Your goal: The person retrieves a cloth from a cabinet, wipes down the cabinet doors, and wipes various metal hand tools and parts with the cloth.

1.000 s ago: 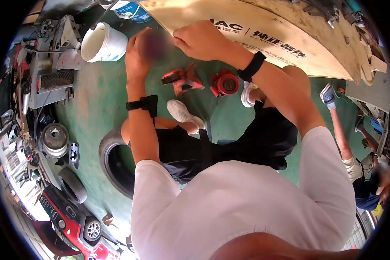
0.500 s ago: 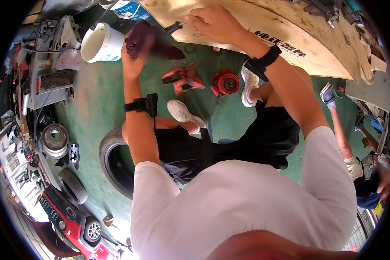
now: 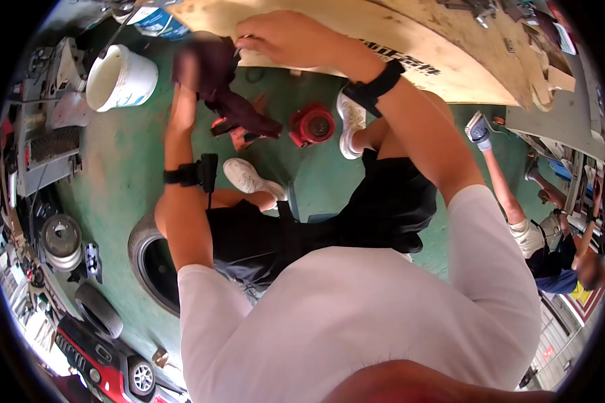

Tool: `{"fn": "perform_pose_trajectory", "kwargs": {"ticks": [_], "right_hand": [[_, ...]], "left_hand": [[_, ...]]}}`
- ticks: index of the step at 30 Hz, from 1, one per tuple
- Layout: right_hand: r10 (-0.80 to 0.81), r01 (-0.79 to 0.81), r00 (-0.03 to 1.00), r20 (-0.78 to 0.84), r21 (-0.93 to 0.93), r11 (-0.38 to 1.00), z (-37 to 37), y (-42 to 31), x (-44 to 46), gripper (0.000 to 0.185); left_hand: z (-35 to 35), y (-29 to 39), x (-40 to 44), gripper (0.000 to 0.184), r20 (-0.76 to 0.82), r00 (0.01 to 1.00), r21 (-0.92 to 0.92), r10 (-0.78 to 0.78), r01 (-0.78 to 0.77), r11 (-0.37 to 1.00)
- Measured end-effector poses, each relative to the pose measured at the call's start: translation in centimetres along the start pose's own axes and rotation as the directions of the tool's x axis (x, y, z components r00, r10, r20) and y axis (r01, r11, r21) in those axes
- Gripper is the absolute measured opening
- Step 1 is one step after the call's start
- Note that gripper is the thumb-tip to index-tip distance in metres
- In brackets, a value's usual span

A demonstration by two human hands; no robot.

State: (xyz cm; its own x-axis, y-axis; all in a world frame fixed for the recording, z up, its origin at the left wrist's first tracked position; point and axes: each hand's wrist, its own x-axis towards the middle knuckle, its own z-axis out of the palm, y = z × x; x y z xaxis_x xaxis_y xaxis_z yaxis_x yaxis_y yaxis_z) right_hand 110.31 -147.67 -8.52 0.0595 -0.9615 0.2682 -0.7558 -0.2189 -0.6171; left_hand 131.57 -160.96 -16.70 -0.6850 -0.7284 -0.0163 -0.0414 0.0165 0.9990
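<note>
My left hand (image 3: 187,72), partly blurred, grips a dark purple cloth (image 3: 216,75) whose loose end hangs down over a red metal part (image 3: 243,131) on the green floor. Close to its right, my right hand (image 3: 267,39) pinches a thin metal shaft, and the tool's other end goes into the cloth out of sight. A red round-topped jack (image 3: 312,125) stands on the floor right of the cloth, near my shoe.
A white bucket (image 3: 122,78) stands at the upper left, a tire (image 3: 154,263) beside my left leg. A wooden board with printing (image 3: 356,64) spans the top. Another person (image 3: 554,252) is at the far right. A red car (image 3: 104,366) shows at lower left.
The view has shifted, moving the scene left in the picture. My right hand has brought the tool to the cloth. More of the cloth now hangs down.
</note>
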Motion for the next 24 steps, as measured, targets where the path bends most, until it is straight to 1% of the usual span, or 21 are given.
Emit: {"fn": "perform_pose_trajectory", "kwargs": {"ticks": [1, 2, 3, 4, 5, 6, 7, 8, 9, 10, 11, 12, 14, 15, 17, 18, 19, 20, 21, 23, 24], "right_hand": [[0.035, -0.036, 0.999, 0.020, 0.013, 0.999, -0.1, -0.1, -0.1, 0.030], [-0.111, 0.111, 0.994, -0.019, -0.010, 0.994, 1.0, 1.0, -0.2, 0.030], [-0.248, 0.246, 0.968, -0.031, -0.044, 0.968, 2.0, 2.5, -0.4, 0.030], [-0.114, 0.121, 0.990, 0.088, -0.071, 0.990, 1.6, 2.0, -0.3, 0.030], [0.014, 0.009, 0.980, 0.199, -0.113, 0.994, 1.0, 1.1, -0.5, 0.030], [0.022, 0.016, 0.973, 0.229, -0.160, 0.987, -0.1, 0.6, -0.9, 0.030], [0.084, -0.048, 0.968, 0.236, -0.156, 0.987, -0.9, -0.2, -1.1, 0.031], [0.139, -0.105, 0.960, 0.241, -0.146, 0.984, -1.6, -1.1, -1.1, 0.031], [0.089, -0.059, 0.967, 0.240, -0.132, 0.989, -3.5, -2.4, -1.7, 0.027], [0.028, -0.002, 0.971, 0.239, -0.110, 0.994, -6.5, -3.8, -2.8, 0.024], [-0.047, 0.085, 0.979, 0.196, -0.191, 0.978, -9.5, -5.7, -3.8, 0.025], [-0.008, 0.048, 0.972, 0.234, -0.164, 0.985, -12.5, -7.3, -4.2, 0.024], [0.123, -0.113, 0.986, 0.115, -0.094, 0.989, -17.4, -9.7, -6.7, 0.022], [0.197, -0.194, 0.979, 0.046, -0.075, 0.978, -19.4, -10.3, -7.8, 0.024], [0.292, -0.285, 0.947, -0.136, 0.067, 0.956, -22.2, -8.1, -10.9, 0.023], [0.345, -0.334, 0.917, -0.199, 0.089, 0.938, -23.4, -6.8, -11.9, 0.024], [0.398, -0.380, 0.880, -0.259, 0.121, 0.917, -24.7, -5.4, -12.9, 0.025], [0.476, -0.433, 0.826, -0.304, 0.198, 0.879, -25.4, -3.9, -13.7, 0.026], [0.472, -0.431, 0.828, -0.304, 0.193, 0.881, -26.0, -2.3, -14.2, 0.026], [0.648, -0.488, 0.635, -0.420, 0.432, 0.758, -26.7, 0.9, -15.2, 0.027], [0.662, -0.546, 0.582, -0.471, 0.376, 0.748, -26.8, 2.2, -15.4, 0.027]], "left_hand": [[-0.1, 0.3, -0.2, 0.058, 0.017, 1.000, 0.082, -0.016, 0.015, 0.996], [0.6, 0.8, -1.0, 0.053, 0.033, 0.999, 0.142, -0.031, 0.026, 0.990], [0.9, 2.1, -0.8, 0.045, 0.135, 0.973, 0.183, -0.187, 0.161, 0.970], [2.8, 3.8, -1.1, 0.041, 0.140, 0.984, 0.072, -0.109, 0.100, 0.992], [3.0, 3.4, -0.9, 0.043, 0.092, 0.975, 0.007, -0.203, 0.204, 0.979], [2.6, 1.8, -0.3, 0.043, 0.066, 0.983, -0.126, -0.173, 0.180, 0.976], [2.4, 1.3, 0.1, 0.037, -0.082, 0.988, -0.120, -0.131, 0.120, 0.985], [2.0, 1.7, 0.6, 0.038, -0.121, 0.983, -0.125, -0.140, 0.125, 0.984], [1.3, 2.2, 1.0, 0.038, -0.168, 0.975, -0.126, -0.146, 0.126, 0.984], [0.4, 2.0, 1.6, 0.039, -0.235, 0.967, -0.030, -0.100, 0.096, 0.995], [-0.7, 1.5, 2.1, 0.039, -0.266, 0.959, -0.047, -0.094, 0.085, 0.995], [-1.9, 0.7, 2.5, 0.039, -0.297, 0.948, -0.026, -0.114, 0.111, 0.993], [-2.5, 1.3, 2.3, 0.039, -0.342, 0.928, 0.017, -0.145, 0.160, 0.987], [-2.4, 1.4, 2.2, 0.039, -0.339, 0.929, 0.004, -0.145, 0.156, 0.988], [-2.2, 1.4, 2.2, 0.037, -0.214, 0.959, -0.037, -0.184, 0.180, 0.983], [-2.0, 1.3, 2.2, 0.037, -0.217, 0.960, -0.053, -0.177, 0.170, 0.984], [-1.5, 1.1, 2.1, 0.036, -0.182, 0.970, -0.077, -0.159, 0.147, 0.986], [-1.4, 1.0, 2.0, 0.035, -0.147, 0.979, -0.099, -0.140, 0.127, 0.987], [-1.5, 1.1, 2.0, 0.035, -0.149, 0.979, -0.103, -0.137, 0.122, 0.987], [-1.7, 1.3, 1.8, 0.034, -0.065, 0.964, -0.210, -0.256, 0.238, 0.948], [-1.9, 1.1, 1.8, 0.034, -0.066, 0.965, -0.208, -0.253, 0.235, 0.950]]}}
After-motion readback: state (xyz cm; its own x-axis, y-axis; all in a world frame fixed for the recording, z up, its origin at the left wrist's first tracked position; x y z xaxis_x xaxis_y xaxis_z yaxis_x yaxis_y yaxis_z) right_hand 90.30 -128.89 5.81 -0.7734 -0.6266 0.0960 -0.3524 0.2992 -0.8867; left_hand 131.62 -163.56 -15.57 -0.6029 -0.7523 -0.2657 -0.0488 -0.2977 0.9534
